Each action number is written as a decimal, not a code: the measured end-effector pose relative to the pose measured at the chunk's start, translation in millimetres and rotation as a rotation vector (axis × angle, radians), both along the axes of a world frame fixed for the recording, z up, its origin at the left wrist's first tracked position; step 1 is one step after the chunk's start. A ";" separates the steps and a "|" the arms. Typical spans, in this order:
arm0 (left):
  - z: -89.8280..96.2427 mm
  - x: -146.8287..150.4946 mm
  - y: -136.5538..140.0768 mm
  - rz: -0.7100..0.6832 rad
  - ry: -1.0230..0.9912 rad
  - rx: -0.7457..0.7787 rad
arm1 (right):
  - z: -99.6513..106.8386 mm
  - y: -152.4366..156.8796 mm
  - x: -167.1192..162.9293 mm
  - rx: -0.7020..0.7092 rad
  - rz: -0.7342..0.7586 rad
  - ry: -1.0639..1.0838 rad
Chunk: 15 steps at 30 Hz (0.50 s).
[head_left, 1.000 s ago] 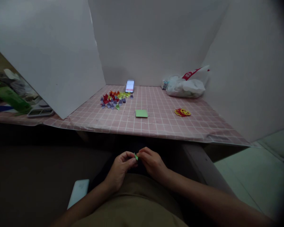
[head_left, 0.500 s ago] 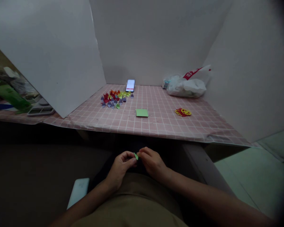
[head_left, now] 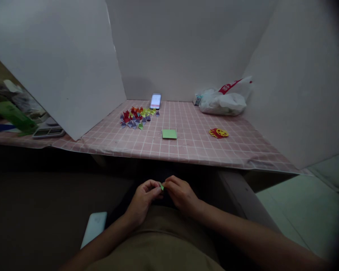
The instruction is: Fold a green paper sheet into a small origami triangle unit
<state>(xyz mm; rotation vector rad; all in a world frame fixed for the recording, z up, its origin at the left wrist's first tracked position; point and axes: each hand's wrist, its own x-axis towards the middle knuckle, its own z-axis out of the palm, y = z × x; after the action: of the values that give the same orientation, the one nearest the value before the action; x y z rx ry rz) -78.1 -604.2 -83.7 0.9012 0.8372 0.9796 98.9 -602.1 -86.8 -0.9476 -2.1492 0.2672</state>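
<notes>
Between my hands, above my lap and in front of the table edge, is a small folded piece of green paper (head_left: 162,186). My left hand (head_left: 144,197) pinches it between thumb and fingers. From the other side my right hand (head_left: 182,194) has its fingertips closed on it, hiding part of it. On the table lies a stack of square green paper (head_left: 169,134). Farther left stands a cluster of small folded paper figures (head_left: 134,116) in red, orange, yellow, purple and green.
A lit phone (head_left: 155,101) leans at the back. A white plastic bag (head_left: 223,103) sits at the back right, with red and yellow cut-out pieces (head_left: 219,133) before it. White boards (head_left: 59,67) stand around the table. A scale (head_left: 49,131) is at far left, a white device (head_left: 94,229) beside my left forearm.
Less of the green paper shows between my fingertips, and my hands have drawn slightly closer together around it. Nothing on the table has moved.
</notes>
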 end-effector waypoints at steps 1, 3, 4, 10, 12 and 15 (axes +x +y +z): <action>-0.3 -0.6 0.3 0.006 0.017 0.014 | -0.2 0.2 0.2 -0.002 0.006 -0.003; -0.4 -1.7 0.9 0.019 0.052 0.040 | -0.5 0.4 0.6 -0.009 0.016 -0.010; -0.1 -2.1 1.1 0.019 0.065 0.050 | -0.5 0.3 0.7 -0.015 0.020 -0.013; 5.8 -1.3 1.3 0.038 0.137 0.087 | 4.1 -1.1 0.3 -0.087 0.032 -0.024; 6.2 -0.8 1.8 0.056 0.159 0.102 | 6.8 -1.2 0.6 -0.136 0.056 -0.016; 3.3 -1.3 3.1 0.072 0.194 0.132 | 10.2 -1.2 1.3 -0.223 0.090 0.034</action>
<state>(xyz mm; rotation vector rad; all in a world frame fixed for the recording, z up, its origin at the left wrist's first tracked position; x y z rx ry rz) -79.4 -601.2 -80.5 1.0987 0.9829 1.0307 100.2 -603.4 -76.5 -0.9628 -2.1653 0.5739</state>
